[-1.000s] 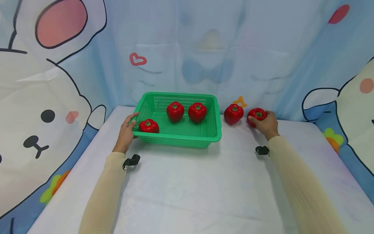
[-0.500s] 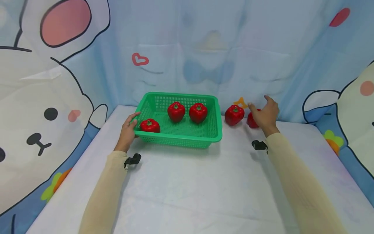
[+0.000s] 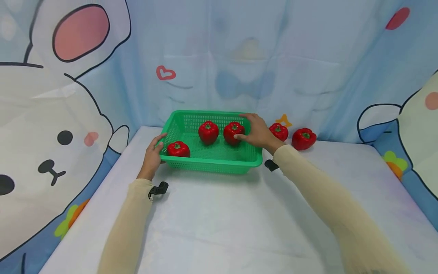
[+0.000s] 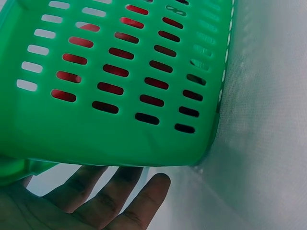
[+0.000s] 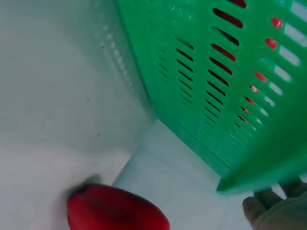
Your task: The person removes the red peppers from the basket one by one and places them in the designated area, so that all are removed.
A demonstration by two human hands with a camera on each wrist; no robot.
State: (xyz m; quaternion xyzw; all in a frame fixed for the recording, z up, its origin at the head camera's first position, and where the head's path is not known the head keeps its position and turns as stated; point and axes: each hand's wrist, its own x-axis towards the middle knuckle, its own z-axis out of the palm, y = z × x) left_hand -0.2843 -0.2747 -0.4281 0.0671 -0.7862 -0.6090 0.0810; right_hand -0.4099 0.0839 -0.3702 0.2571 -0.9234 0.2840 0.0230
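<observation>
A green perforated plastic basket (image 3: 212, 164) stands on the white-covered table, with three red bell peppers inside. My left hand (image 3: 150, 160) holds the basket's left rim; in the left wrist view several fingers (image 4: 144, 201) show below the green wall. My right hand (image 3: 258, 133) reaches over the basket's right rim, thumb and forefinger spread beside the right-hand bell pepper (image 3: 232, 133), the thumb overlapping its edge. A second bell pepper (image 3: 208, 133) stands left of that one, and a third (image 3: 178, 149) sits at the front left corner.
Two more bell peppers lie on the table to the right: one (image 3: 278, 131) partly behind my right wrist, another (image 3: 303, 139) farther right, tipped with its stem rightward. A blue printed cloth (image 3: 246, 57) hangs close behind the basket.
My right hand has let go of the far-right bell pepper and moved left over the basket. That pepper now leans with its stem to the right. My left hand stays at the basket rim.
</observation>
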